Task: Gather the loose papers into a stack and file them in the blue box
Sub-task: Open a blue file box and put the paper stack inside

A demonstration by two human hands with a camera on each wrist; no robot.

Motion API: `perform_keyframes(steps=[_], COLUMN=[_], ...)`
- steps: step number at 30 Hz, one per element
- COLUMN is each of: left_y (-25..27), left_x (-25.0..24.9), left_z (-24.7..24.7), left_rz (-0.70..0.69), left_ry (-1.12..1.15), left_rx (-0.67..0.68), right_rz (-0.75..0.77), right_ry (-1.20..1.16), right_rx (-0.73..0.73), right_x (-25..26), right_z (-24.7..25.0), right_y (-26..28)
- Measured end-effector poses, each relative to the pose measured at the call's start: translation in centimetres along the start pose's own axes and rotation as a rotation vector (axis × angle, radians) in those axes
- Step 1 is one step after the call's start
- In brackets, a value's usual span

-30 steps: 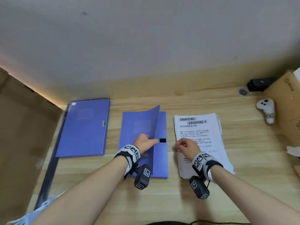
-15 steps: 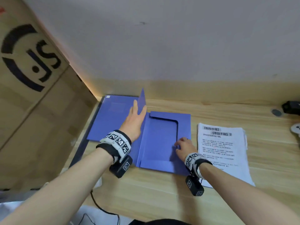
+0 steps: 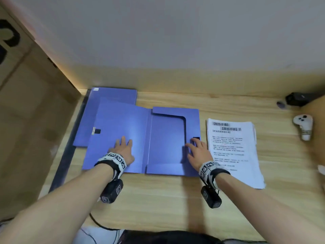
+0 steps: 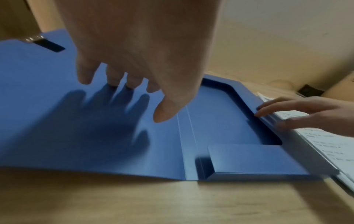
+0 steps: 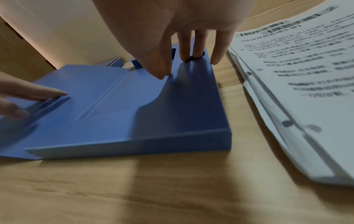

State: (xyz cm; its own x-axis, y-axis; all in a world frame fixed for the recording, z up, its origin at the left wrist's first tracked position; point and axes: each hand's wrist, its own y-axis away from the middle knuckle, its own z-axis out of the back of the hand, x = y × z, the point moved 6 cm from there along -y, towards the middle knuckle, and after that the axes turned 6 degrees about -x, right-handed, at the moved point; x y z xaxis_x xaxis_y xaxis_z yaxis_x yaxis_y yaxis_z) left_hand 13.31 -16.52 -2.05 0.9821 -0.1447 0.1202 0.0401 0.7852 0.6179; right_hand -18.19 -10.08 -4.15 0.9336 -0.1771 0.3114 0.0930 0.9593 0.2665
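Note:
A blue file box (image 3: 167, 141) lies open on the wooden desk, its lid (image 3: 121, 131) folded flat to the left. My left hand (image 3: 123, 148) presses flat on the inside of the lid (image 4: 57, 121) with straight, spread fingers (image 4: 84, 75). My right hand (image 3: 198, 152) rests with straight fingers on the box's right flap (image 5: 191, 91), near a black fastener patch (image 3: 196, 138). A stack of printed white papers (image 3: 232, 148) lies just right of the box, untouched, also seen in the right wrist view (image 5: 306, 91). The box's tray holds nothing.
A second, closed blue box (image 3: 105, 99) lies behind the open lid at the back left. A cardboard wall (image 3: 31, 120) stands on the left. At the right sit a white controller (image 3: 304, 127) and a black device (image 3: 297, 99). A cable (image 3: 98, 224) hangs at the desk's front edge.
My left hand swung the lid from upright over to the left and now presses it flat. My right hand moved from the papers onto the box's right flap.

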Motion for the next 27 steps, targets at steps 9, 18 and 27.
perform_keyframes(steps=[9,18,27], left_y=[-1.7,0.6,3.1], left_x=[-4.0,-19.3,-33.4], left_z=[2.7,6.4,3.5], left_rz=[0.016,-0.394,-0.47], left_ry=[-0.06,0.31,0.618], left_rx=[-0.019,-0.136,0.077], right_rz=[-0.035,-0.214,-0.61], right_ry=[-0.092,-0.242,-0.363], right_rx=[-0.014,-0.268,-0.289], right_x=[-0.3,-9.5,-23.4], right_z=[0.0,4.9,7.5], right_y=[0.6,2.2,5.1])
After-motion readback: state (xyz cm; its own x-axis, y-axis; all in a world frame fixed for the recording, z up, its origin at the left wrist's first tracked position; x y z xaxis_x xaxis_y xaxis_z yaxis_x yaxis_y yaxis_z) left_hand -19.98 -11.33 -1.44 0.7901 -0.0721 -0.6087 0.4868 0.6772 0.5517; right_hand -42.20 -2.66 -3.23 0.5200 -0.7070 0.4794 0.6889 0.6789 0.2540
